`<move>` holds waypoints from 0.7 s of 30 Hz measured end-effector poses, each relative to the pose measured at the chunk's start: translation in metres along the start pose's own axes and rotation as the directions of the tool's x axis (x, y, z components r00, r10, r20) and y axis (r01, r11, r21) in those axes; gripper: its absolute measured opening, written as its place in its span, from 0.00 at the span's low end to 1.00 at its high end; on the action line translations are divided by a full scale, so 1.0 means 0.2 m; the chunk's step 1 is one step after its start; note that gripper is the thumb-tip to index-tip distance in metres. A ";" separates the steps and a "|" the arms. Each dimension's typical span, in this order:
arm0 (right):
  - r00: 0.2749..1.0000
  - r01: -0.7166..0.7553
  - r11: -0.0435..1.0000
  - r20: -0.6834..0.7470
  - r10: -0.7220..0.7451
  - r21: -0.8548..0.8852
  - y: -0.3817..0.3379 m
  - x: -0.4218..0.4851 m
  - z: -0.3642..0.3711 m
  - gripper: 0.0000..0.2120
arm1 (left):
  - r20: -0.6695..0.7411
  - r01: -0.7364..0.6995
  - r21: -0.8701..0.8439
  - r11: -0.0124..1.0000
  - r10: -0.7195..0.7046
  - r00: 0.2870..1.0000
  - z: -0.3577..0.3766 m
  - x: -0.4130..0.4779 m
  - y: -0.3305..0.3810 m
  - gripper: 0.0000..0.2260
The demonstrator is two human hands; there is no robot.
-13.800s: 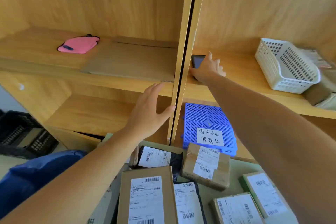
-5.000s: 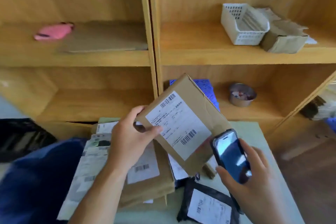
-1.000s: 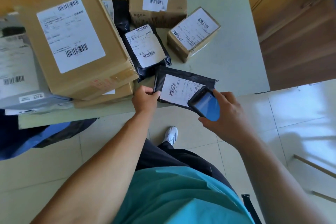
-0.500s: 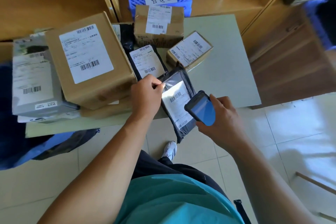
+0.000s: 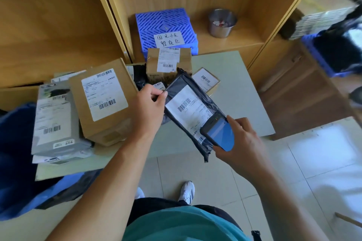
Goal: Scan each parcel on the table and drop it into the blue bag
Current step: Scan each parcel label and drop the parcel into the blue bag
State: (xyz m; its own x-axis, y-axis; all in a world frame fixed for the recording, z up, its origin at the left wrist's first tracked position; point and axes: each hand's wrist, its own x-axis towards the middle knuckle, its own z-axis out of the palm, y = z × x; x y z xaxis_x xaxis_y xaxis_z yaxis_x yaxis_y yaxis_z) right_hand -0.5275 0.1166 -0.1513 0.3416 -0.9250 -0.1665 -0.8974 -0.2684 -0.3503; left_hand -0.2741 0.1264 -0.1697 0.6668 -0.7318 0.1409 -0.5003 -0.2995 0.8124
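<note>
daylight, bright | glare on floor tiles right | edges blurred, wide-angle bowed

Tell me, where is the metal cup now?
In the head view, the metal cup stands on the lower wooden shelf, upper right of centre, to the right of the blue plastic crate.

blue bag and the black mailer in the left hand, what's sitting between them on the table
In the head view, a grey box and a large cardboard box lie between the blue bag and the black mailer.
</note>
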 end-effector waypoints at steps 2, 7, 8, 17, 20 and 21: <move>0.998 -0.010 0.999 -0.054 0.011 0.031 -0.05 -0.02 -0.06 0.43 | -0.024 -0.015 0.003 1.000 0.015 1.000 -0.06 0.03 0.03 0.06; 0.978 0.076 0.987 -0.202 -0.047 0.140 -0.29 -0.03 -0.23 0.47 | -0.154 -0.093 -0.016 0.996 0.090 0.984 -0.31 0.17 0.09 0.06; 0.973 0.102 0.983 -0.223 -0.066 0.155 -0.34 -0.03 -0.25 0.47 | -0.194 -0.114 -0.034 0.993 0.106 0.975 -0.38 0.19 0.08 0.06; 0.887 0.400 0.894 -0.330 -0.322 0.201 -1.09 -0.01 -0.23 0.45 | -0.516 0.012 -0.139 0.990 -0.083 0.853 -1.20 0.33 -0.26 0.05; 0.865 0.475 0.860 -0.279 -0.417 0.186 -1.33 -0.01 -0.11 0.47 | -0.568 0.125 -0.185 0.975 -0.210 0.796 -1.50 0.29 -0.50 0.06; 0.856 0.497 0.851 -0.255 -0.449 0.169 -1.41 -0.01 -0.07 0.48 | -0.575 0.165 -0.221 0.961 -0.265 0.774 -1.59 0.27 -0.60 0.06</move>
State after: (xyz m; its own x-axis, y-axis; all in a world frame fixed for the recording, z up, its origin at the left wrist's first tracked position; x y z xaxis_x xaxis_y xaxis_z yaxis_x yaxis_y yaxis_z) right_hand -0.2784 0.1906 -0.0386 0.6239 -0.7404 0.2500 -0.5471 -0.6423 -0.5368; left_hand -0.0038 0.3170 -0.0794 0.9663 -0.1353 0.2191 -0.2489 -0.2734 0.9291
